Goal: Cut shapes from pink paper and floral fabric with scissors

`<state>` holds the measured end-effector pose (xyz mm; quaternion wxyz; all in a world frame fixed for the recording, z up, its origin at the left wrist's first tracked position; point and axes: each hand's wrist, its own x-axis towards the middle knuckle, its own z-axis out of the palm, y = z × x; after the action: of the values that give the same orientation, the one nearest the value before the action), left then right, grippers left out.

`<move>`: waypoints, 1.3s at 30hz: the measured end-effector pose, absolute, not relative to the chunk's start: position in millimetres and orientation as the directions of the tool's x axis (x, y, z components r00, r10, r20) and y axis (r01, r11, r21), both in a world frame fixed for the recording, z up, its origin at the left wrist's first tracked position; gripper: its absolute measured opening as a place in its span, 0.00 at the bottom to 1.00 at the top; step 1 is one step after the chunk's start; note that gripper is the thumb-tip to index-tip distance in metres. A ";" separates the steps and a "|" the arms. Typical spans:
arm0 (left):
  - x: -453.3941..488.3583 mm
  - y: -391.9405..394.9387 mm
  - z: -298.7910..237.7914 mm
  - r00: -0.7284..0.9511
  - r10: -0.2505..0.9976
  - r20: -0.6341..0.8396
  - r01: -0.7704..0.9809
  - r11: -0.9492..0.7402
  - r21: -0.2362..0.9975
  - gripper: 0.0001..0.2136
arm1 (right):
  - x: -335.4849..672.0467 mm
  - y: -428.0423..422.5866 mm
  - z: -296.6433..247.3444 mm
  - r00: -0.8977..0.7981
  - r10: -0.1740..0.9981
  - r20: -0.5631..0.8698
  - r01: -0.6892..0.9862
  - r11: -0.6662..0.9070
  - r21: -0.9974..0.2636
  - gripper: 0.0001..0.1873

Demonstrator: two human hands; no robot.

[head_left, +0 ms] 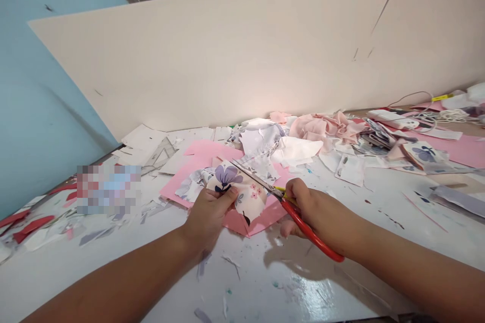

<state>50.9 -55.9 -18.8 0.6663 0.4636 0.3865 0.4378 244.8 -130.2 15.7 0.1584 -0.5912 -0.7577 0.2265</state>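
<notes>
Floral fabric scrap (237,194) over pink card (197,159), between my hands. Left hand (207,222): fingers grasping scrap. Right hand (314,212): fingers clenched on red-handled scissors (310,229), blades against scrap edge.

Pink card sheet (200,159) on white paint-marked surface (265,282). Left of sheet: plastic set square (161,154), white paper offcuts (142,140), red scraps (32,224), pixelated patch (108,189). Behind sheet: crumpled white fabric (297,150), pale pink fabric heap (322,128), beige board (212,55) upright along the back. Far right of sheet: second pink sheet (454,149), butterfly-print scrap (424,154), white cord tangle (450,116). Blue wall (41,86) left of board.
</notes>
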 end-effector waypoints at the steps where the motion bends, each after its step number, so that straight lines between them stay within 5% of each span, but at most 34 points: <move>1: 51.1 -56.4 -17.9 0.315 0.942 -0.113 -0.227 0.190 0.955 0.10 | 244.8 -130.4 15.8 -0.250 0.968 -0.028 0.824 0.198 -0.530 0.15; 23: 50.5 -51.5 -17.2 0.321 0.944 -0.076 -0.262 0.166 0.951 0.08 | 248.0 -127.6 10.5 -0.234 0.972 0.013 0.850 0.211 -0.483 0.16; 36: 52.6 -56.3 -10.6 0.367 0.923 -0.120 -0.329 0.249 0.911 0.07 | 261.5 -123.1 -6.4 -0.109 0.968 0.226 0.626 0.243 -0.741 0.26; 39: 54.8 -59.3 -11.9 0.421 0.897 -0.137 -0.299 0.279 0.912 0.07 | 254.2 -120.8 -7.8 -0.082 0.978 0.190 0.392 0.207 -0.897 0.27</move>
<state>54.8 -59.3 -11.9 0.7222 0.4345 0.3438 0.4141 254.2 -120.8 -7.8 0.4257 -0.5270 -0.6498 0.3447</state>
